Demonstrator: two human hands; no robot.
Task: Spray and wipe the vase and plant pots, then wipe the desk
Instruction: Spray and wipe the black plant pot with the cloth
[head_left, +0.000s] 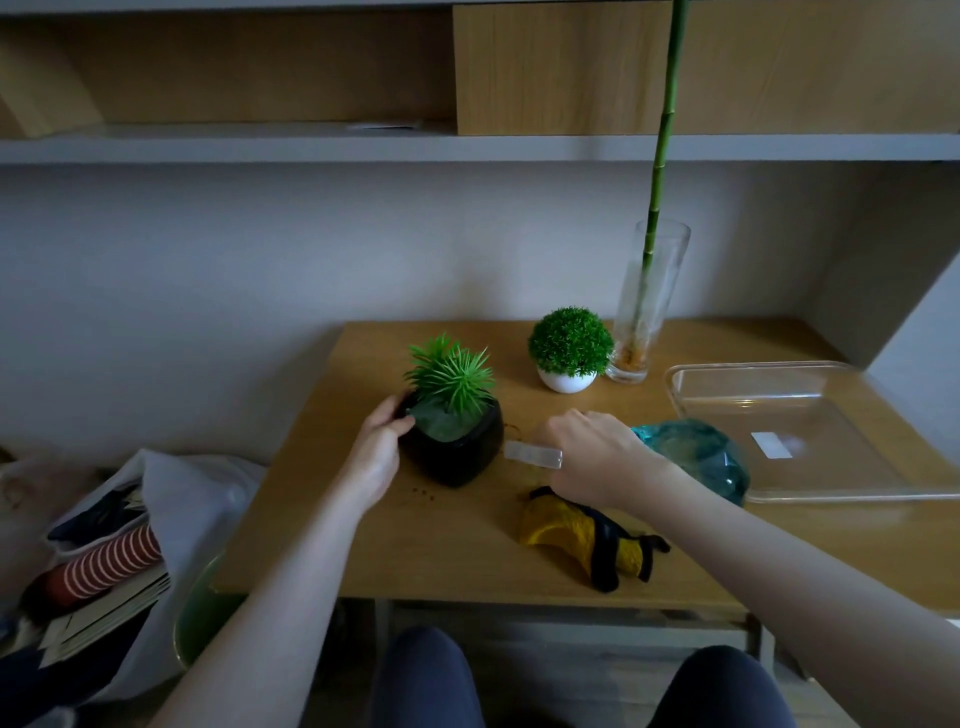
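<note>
Gripping black pot (457, 447): left hand (376, 447) | right hand (597, 457) holds sprayer (535, 454)

Dim light over a pale wall (218, 249) at twelve o'clock, wooden shelf (311, 148) above, green chair (200, 618) at seven o'clock.

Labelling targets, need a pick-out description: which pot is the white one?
On the wooden desk, look to the back edge near the wall, where a tall glass vase holds a green bamboo stalk. The white pot stands just left of that vase, apart from both hands. It is small and round with a ball-shaped green bush, unlike the black pot with spiky leaves.
</note>
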